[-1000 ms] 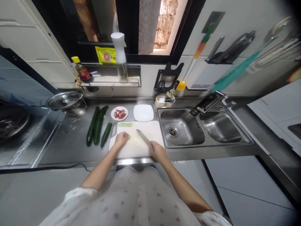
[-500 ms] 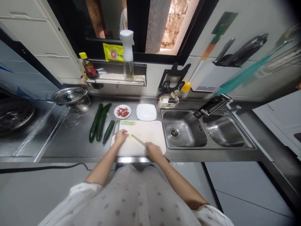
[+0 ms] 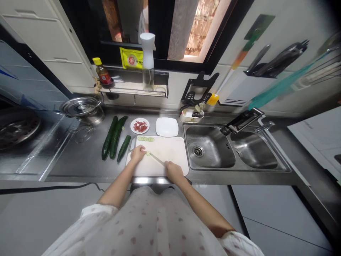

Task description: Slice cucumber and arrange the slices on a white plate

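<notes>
A white cutting board (image 3: 170,149) lies on the steel counter in front of me. My left hand (image 3: 137,153) is curled over a cucumber piece (image 3: 148,153) on the board's left side. My right hand (image 3: 173,170) grips a knife (image 3: 157,159) by its handle, and the blade tip rests at the cucumber piece beside my left fingers. A row of cucumber slices (image 3: 145,139) lies along the board's far edge.
Three whole cucumbers (image 3: 114,140) lie left of the board. Behind it stand a small dish of red pieces (image 3: 140,126) and an empty white plate (image 3: 167,127). A double sink (image 3: 229,151) is on the right, a lidded pot (image 3: 83,108) on the left.
The knife swung from the board's middle leftward, and its blade now meets the cucumber piece under my left fingers. My left hand stayed where it was.
</notes>
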Action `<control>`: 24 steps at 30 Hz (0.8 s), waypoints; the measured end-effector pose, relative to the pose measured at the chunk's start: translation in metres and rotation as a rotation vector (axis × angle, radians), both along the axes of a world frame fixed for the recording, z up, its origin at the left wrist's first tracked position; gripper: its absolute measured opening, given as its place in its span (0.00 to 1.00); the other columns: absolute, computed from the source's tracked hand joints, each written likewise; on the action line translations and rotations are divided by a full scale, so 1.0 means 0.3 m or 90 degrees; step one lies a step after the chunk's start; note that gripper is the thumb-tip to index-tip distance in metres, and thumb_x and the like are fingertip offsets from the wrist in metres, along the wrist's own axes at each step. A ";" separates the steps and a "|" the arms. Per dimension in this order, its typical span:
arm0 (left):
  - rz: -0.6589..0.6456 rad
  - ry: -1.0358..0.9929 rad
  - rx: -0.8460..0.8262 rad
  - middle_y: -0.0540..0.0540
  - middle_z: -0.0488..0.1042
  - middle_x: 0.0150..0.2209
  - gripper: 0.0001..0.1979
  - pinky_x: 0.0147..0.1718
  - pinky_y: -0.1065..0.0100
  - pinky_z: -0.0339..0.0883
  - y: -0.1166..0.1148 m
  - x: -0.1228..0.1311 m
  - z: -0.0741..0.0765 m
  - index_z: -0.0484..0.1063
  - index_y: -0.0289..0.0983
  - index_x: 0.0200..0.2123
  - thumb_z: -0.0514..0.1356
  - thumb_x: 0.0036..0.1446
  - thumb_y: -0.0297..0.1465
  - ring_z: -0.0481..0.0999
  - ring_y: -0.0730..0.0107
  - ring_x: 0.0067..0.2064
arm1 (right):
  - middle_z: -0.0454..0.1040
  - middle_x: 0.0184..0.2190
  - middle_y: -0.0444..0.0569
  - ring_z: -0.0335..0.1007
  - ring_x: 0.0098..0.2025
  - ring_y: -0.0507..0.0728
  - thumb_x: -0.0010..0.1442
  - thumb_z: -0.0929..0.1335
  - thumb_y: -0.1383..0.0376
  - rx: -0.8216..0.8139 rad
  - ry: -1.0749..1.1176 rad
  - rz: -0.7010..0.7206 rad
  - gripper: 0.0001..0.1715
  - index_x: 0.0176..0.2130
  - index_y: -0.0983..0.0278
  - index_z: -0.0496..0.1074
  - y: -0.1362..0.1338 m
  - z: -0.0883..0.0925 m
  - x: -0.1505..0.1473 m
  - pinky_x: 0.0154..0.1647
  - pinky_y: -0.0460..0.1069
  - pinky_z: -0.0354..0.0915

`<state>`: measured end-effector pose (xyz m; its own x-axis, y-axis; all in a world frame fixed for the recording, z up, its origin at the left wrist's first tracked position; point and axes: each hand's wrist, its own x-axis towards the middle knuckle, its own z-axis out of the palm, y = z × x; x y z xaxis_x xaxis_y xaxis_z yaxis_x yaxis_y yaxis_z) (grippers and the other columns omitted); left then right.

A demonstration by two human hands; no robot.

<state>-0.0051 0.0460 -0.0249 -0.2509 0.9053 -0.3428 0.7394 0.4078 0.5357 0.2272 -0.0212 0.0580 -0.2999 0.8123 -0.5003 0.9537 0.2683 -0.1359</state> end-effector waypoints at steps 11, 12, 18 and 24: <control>-0.007 0.010 -0.013 0.51 0.77 0.38 0.12 0.37 0.72 0.60 0.007 0.000 0.005 0.74 0.44 0.42 0.64 0.52 0.35 0.75 0.68 0.40 | 0.72 0.43 0.56 0.74 0.44 0.59 0.62 0.59 0.76 0.009 0.002 0.050 0.17 0.49 0.65 0.65 0.012 0.001 -0.003 0.40 0.50 0.64; -0.007 0.010 -0.014 0.51 0.77 0.37 0.12 0.37 0.72 0.60 0.006 0.001 0.006 0.74 0.44 0.42 0.64 0.52 0.35 0.75 0.68 0.40 | 0.72 0.43 0.56 0.74 0.44 0.59 0.62 0.58 0.76 0.009 0.001 0.055 0.17 0.49 0.65 0.65 0.014 0.003 -0.003 0.39 0.50 0.65; 0.001 0.009 -0.015 0.52 0.78 0.36 0.12 0.36 0.72 0.60 0.004 0.006 0.011 0.74 0.45 0.41 0.64 0.51 0.36 0.75 0.68 0.40 | 0.72 0.44 0.57 0.74 0.45 0.59 0.63 0.57 0.76 -0.011 -0.018 0.059 0.18 0.49 0.65 0.64 0.023 0.007 -0.012 0.40 0.50 0.65; -0.002 0.009 -0.014 0.52 0.78 0.37 0.12 0.36 0.71 0.60 0.007 0.004 0.007 0.74 0.45 0.41 0.63 0.52 0.36 0.75 0.68 0.40 | 0.73 0.43 0.56 0.74 0.45 0.59 0.62 0.57 0.77 0.005 -0.020 0.073 0.18 0.49 0.66 0.65 0.035 0.006 -0.022 0.40 0.49 0.66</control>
<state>-0.0038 0.0480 -0.0228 -0.2523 0.8987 -0.3588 0.7481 0.4163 0.5167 0.2205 -0.0107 0.0598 -0.3744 0.7777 -0.5050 0.9208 0.3761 -0.1033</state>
